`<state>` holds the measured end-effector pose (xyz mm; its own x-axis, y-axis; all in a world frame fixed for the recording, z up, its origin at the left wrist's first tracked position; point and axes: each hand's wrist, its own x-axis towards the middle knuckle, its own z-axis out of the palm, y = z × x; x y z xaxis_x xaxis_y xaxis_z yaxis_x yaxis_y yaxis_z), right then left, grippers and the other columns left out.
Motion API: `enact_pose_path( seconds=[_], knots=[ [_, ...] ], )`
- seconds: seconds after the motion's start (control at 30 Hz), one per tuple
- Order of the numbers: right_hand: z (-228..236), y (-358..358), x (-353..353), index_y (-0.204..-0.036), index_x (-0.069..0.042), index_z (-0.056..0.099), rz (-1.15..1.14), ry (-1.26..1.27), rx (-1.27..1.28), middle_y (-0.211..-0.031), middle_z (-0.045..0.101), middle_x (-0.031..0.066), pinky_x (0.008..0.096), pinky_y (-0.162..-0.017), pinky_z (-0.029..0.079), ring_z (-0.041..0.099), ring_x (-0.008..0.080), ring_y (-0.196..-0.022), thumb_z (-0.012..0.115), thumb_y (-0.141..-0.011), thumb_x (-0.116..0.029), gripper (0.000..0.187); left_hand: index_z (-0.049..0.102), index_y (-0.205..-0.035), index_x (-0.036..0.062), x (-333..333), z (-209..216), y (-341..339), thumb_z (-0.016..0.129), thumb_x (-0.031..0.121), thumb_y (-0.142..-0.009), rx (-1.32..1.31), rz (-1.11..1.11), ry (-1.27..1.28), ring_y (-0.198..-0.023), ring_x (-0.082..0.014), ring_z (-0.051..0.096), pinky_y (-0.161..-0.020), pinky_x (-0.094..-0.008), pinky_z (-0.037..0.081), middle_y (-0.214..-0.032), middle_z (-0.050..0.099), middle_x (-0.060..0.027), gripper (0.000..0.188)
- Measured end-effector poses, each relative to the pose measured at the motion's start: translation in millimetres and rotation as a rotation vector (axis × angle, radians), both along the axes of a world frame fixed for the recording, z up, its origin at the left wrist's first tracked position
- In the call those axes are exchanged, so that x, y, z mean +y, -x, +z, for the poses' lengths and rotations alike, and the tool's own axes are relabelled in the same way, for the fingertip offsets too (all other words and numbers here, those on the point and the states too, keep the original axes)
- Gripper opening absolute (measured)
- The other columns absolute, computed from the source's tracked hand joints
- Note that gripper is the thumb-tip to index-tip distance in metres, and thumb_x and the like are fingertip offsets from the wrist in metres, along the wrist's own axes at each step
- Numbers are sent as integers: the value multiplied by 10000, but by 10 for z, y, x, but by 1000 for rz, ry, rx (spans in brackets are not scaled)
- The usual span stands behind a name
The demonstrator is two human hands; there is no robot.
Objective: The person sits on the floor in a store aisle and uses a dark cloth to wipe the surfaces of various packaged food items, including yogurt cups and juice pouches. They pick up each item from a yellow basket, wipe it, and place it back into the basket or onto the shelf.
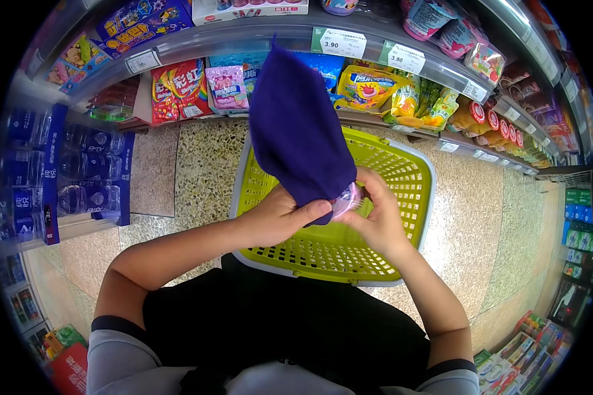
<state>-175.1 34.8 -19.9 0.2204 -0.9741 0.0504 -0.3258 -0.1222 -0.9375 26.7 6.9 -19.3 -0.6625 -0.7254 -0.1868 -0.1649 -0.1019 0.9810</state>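
Observation:
My left hand is closed on the lower end of a dark purple cloth, its thumb lying on top. The cloth stretches up and away from me toward the shelf. Between the fingers of my right hand is a small, round, clear pinkish container, pressed against the cloth's near end. Both hands are over a yellow-green shopping basket with slotted walls and a grey rim. The cloth and my hands hide part of its inside.
Ahead stands a curved store shelf with candy bags, yellow snack bags and cups. Packs of bottled water are stacked at the left. Speckled floor tiles surround the basket. More boxed goods are at the lower right.

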Motion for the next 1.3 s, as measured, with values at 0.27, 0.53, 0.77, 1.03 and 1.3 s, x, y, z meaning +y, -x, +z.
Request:
enact_pose_path(
  seconds=[0.27,0.53,0.77,1.03,1.3],
  knots=[
    [52,-64,98,-1111,-23,535,104,74,188,-1060,560,135,354,-822,455,538,298,-984,792,-602,-140,582,563,-988,1,3,-145,93,578,357,-861,-14,315,7,-836,-212,557,-786,-303,441,-865,558,-80,378],
    [129,56,-36,-1229,8,444,122,-340,-365,-1106,526,145,327,-948,361,498,248,-1069,591,-858,-278,491,443,-1258,100,-46,-119,55,405,487,-915,406,255,-996,-1059,-169,544,-907,-334,443,-1206,537,-59,518],
    [176,-105,35,-1269,18,375,-2,39,-3,-1181,463,191,360,-967,356,453,313,-1131,730,-739,-224,682,395,-1294,104,-17,-91,42,478,341,-918,396,210,-957,-1107,-184,520,-935,-366,434,-1223,516,-46,452],
    [706,233,-81,-1229,3,421,9,-468,-654,-1161,540,89,315,-945,396,511,172,-1083,859,-576,-213,816,464,-1196,53,8,-172,52,622,133,-832,373,267,-1013,-1045,-206,561,-863,-372,485,-1124,561,-89,404],
    [1406,87,-1042,-1203,-11,374,-290,266,-170,-1109,522,107,285,-867,434,533,168,-1012,824,-573,-94,779,499,-1167,57,197,-594,8,628,159,-809,-156,268,-842,-942,-185,587,-809,-330,483,-1032,588,-58,395]
  ],
)
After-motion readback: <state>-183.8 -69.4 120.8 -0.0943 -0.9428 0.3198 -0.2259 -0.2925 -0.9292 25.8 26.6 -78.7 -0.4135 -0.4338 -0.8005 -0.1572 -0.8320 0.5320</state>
